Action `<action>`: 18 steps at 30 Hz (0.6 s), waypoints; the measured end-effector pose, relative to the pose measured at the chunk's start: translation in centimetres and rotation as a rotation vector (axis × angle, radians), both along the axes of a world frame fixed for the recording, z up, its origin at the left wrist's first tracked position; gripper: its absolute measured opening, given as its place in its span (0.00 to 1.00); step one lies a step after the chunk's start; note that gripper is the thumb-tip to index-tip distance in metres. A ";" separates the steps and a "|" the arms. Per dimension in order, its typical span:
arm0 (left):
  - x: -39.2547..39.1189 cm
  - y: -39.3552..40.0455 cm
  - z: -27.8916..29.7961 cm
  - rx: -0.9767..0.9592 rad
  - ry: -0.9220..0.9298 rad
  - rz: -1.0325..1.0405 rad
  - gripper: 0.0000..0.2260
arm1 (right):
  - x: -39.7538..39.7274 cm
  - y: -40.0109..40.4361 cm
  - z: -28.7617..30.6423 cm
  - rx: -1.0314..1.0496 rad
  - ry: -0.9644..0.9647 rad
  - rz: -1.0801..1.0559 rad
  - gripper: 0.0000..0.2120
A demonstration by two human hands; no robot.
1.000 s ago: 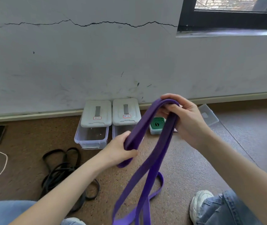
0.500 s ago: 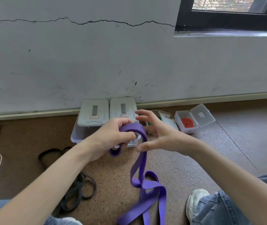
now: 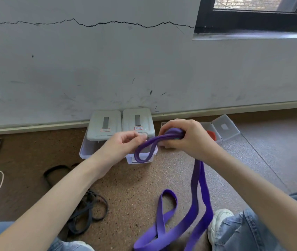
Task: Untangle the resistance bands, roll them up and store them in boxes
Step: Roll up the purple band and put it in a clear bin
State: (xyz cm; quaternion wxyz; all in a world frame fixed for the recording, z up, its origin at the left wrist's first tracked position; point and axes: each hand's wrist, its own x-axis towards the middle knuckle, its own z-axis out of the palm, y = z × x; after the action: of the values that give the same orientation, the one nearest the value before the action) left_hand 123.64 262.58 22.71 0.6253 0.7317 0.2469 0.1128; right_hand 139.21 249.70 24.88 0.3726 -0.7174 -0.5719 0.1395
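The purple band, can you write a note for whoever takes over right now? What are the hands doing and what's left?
Right hand grips the started roll of the purple band; a loop sticks out toward the left hand, which seems to pinch nothing. Most of the band trails on the floor. Black bands lie tangled at left.
Done: red band boxed.
Left: finish rolling purple, box it, then the black ones.

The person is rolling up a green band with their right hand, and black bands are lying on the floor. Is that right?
Not quite. The head view shows the band gripped in the right hand is purple, not green. The rest holds: the black bands do lie on the floor.
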 end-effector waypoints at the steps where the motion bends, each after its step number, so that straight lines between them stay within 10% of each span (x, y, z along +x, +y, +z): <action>1: -0.1 0.0 0.2 0.043 0.003 -0.002 0.17 | 0.0 0.0 0.0 0.004 -0.025 -0.012 0.10; 12: 0.1 -0.6 0.6 -0.369 -0.017 -0.081 0.12 | -1.2 0.4 -1.2 0.155 -0.233 0.002 0.09; 18: -0.6 0.8 0.9 -0.552 -0.101 0.003 0.05 | -1.5 0.9 -1.6 -0.010 -0.194 0.113 0.28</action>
State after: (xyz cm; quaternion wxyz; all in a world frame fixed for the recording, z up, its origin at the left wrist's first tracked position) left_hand 123.08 263.42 23.59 0.8123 0.5268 0.2377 0.0786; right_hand 137.75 250.59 23.26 0.3035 -0.6960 -0.6441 0.0931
